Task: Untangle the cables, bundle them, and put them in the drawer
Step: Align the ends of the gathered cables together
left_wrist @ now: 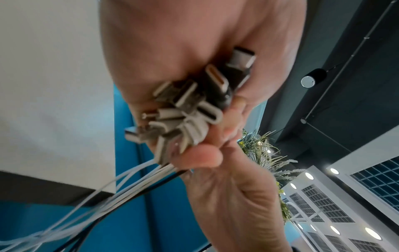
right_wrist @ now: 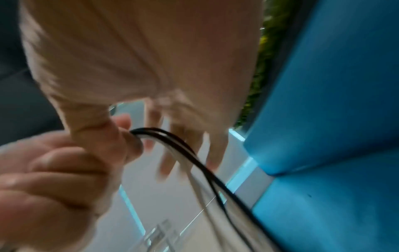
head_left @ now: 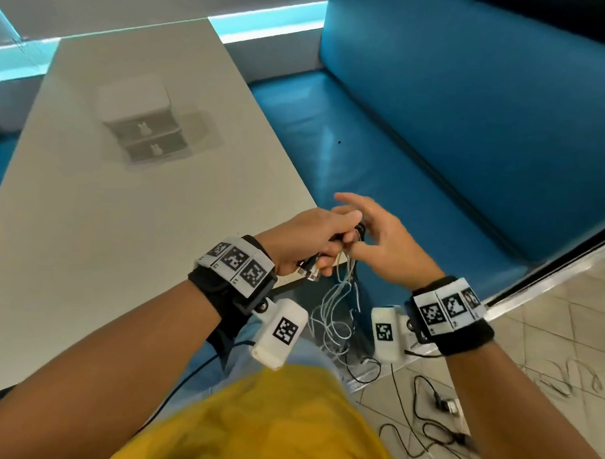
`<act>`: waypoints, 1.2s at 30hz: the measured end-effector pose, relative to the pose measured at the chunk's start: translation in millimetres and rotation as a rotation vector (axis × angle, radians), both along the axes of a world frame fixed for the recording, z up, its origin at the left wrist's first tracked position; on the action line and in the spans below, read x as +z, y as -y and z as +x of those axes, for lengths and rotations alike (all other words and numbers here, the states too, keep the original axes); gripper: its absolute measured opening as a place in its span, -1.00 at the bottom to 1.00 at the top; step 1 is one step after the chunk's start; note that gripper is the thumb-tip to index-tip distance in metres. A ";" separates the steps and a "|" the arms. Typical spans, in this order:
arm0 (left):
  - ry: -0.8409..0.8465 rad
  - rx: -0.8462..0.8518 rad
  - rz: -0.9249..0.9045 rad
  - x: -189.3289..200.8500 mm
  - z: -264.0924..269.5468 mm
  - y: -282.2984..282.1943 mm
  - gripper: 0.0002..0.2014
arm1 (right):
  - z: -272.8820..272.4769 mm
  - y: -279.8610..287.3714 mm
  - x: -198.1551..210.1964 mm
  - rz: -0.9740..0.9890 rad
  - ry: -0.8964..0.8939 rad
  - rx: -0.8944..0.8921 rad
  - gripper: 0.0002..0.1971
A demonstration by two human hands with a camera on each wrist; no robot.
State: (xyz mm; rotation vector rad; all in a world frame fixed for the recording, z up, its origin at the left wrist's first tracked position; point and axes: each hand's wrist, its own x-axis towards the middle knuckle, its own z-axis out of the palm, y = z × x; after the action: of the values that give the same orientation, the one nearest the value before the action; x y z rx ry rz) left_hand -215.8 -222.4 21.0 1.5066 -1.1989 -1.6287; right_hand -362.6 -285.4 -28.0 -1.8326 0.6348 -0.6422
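My left hand (head_left: 314,236) grips a bunch of white and black cables (head_left: 340,299) just off the table's near right corner. In the left wrist view several USB plugs (left_wrist: 190,109) stick out of that fist (left_wrist: 172,51), pressed side by side. The cables hang from it in loose loops toward the floor. My right hand (head_left: 379,235) is close against the left, fingers (right_wrist: 183,139) stretched straight, thumb touching the cables (right_wrist: 172,145) where they leave the fist. A small white drawer unit (head_left: 140,120) with two shut drawers stands far back on the table.
The pale table (head_left: 88,222) lies to my left and a blue padded bench (head_left: 435,131) runs along its right side. Black cables (head_left: 425,415) and a white one (head_left: 563,379) lie on the tiled floor at lower right.
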 end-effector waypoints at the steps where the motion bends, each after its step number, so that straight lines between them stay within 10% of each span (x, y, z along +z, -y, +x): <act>1: 0.026 -0.011 -0.006 1.8 6.0 -2.5 -0.61 | 7.8 0.3 7.1 -0.008 -0.055 0.066 -0.53; 5: 0.164 -0.019 -0.020 12.6 38.4 -14.7 -0.58 | 23.9 8.3 26.3 0.005 -0.211 0.182 -0.97; 12: 0.278 0.081 -0.154 35.6 74.1 -24.7 -0.60 | 57.7 13.3 65.1 -0.204 -0.222 0.114 -0.69; 18: 0.424 0.112 -0.334 47.9 92.0 -33.8 -0.71 | 90.6 1.7 86.9 0.006 0.033 0.033 -0.66; 28: 0.267 0.268 -0.482 53.6 101.5 -40.3 -0.56 | 146.9 -26.4 109.4 0.384 0.413 -0.004 -0.75; 36: 0.054 0.168 -0.306 41.0 111.7 -41.8 -0.86 | 168.5 -38.6 111.5 0.458 0.413 0.049 -0.66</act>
State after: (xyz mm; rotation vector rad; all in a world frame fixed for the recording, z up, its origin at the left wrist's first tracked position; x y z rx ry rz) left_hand -104.1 -180.6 62.0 1.4203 -1.2497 -1.2388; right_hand -194.1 -246.8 83.5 -1.2398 0.4140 -0.7456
